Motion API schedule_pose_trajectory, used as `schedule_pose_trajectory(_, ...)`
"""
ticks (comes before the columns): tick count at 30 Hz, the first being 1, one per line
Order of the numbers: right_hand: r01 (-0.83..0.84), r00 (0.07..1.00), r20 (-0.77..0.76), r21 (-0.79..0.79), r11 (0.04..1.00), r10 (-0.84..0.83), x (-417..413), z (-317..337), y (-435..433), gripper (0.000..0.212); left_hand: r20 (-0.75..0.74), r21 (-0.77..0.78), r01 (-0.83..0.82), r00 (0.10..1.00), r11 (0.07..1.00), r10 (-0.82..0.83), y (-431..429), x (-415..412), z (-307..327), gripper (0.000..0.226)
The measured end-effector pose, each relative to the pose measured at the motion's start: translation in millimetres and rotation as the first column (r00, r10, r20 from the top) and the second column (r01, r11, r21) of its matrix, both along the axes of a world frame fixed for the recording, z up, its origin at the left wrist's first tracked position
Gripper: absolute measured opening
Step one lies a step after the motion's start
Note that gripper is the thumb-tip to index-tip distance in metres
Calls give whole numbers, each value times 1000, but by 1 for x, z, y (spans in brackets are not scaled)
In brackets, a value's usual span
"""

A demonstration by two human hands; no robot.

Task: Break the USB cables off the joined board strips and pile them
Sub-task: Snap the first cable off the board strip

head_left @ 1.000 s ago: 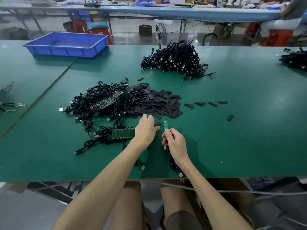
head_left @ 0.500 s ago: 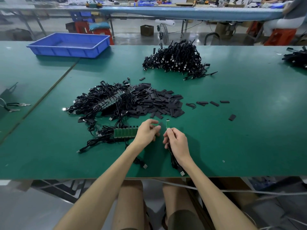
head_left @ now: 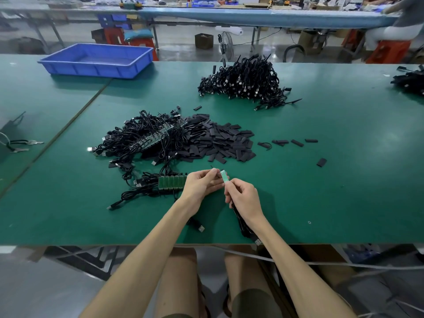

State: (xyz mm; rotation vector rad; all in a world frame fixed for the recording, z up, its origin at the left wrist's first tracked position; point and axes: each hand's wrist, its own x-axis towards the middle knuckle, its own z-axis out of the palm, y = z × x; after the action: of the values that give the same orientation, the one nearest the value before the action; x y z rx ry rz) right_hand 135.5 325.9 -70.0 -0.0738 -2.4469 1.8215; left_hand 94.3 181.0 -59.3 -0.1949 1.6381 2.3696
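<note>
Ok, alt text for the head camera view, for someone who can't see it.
A person's right hand pinches a small green board with its black cable trailing back, the left hand curled beside it. On the green table lie a joined board strip, tangled cables, flat black pieces and a far cable pile.

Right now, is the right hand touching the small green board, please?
Touching: the head view shows the right hand pinching the small green board at its lower end.

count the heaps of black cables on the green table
3: the far heap, the near-left heap tangled with board strips, the right-edge heap, cut off; more may lie out of view.
</note>
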Motion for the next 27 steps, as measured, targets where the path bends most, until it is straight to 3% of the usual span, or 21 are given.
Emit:
schedule_pose_trajectory(8,-10,1000,-3,12,1000,10,1,-1,0,37,4,199,41,999,979,-43,-9,-3,-1,35)
schedule_pose_trajectory(27,-47,999,3,17,999,47,-1,-3,1,41,-33,176,70,997,982,-65,-12,-3,-6,26)
